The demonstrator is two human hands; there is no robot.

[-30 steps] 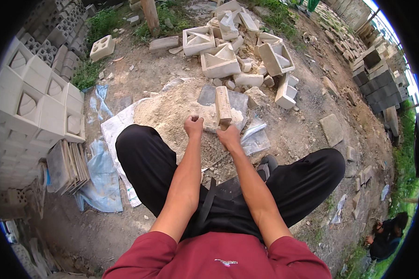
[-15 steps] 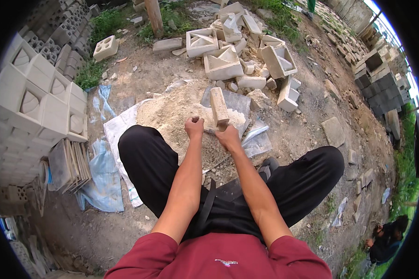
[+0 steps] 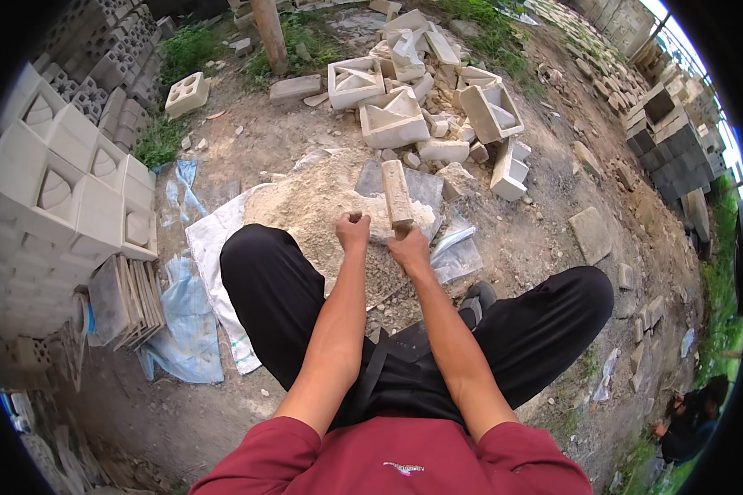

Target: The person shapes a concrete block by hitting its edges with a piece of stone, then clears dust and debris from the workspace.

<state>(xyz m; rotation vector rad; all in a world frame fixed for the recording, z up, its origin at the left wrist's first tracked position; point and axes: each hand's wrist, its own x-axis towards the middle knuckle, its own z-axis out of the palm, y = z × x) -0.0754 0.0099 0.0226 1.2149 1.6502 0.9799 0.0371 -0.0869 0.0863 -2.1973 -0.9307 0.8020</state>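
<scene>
My right hand (image 3: 409, 250) is closed around the short handle of a pale, dusty wooden mallet (image 3: 397, 191). Its long block-shaped head points away from me, above a heap of crumbled, sand-coloured rubble (image 3: 305, 202). To the left of the mallet, my left hand (image 3: 353, 231) is closed with the fingers curled in, over the near part of the heap. Whatever it may hold is hidden. A flat grey slab (image 3: 373, 179) lies partly under the crumbs behind the mallet.
Broken pale blocks (image 3: 395, 120) are piled beyond the heap. A white sack (image 3: 210, 235) and blue sheeting (image 3: 186, 322) lie left, near stacked white blocks (image 3: 99, 198) and leaning boards (image 3: 124, 301). Grey blocks (image 3: 673, 157) stand far right; another person (image 3: 693, 421) is at lower right.
Both hands and the mallet have shifted slightly to the right and nearer to me in the picture. The view has moved a little too. My grip on the mallet is the same.
</scene>
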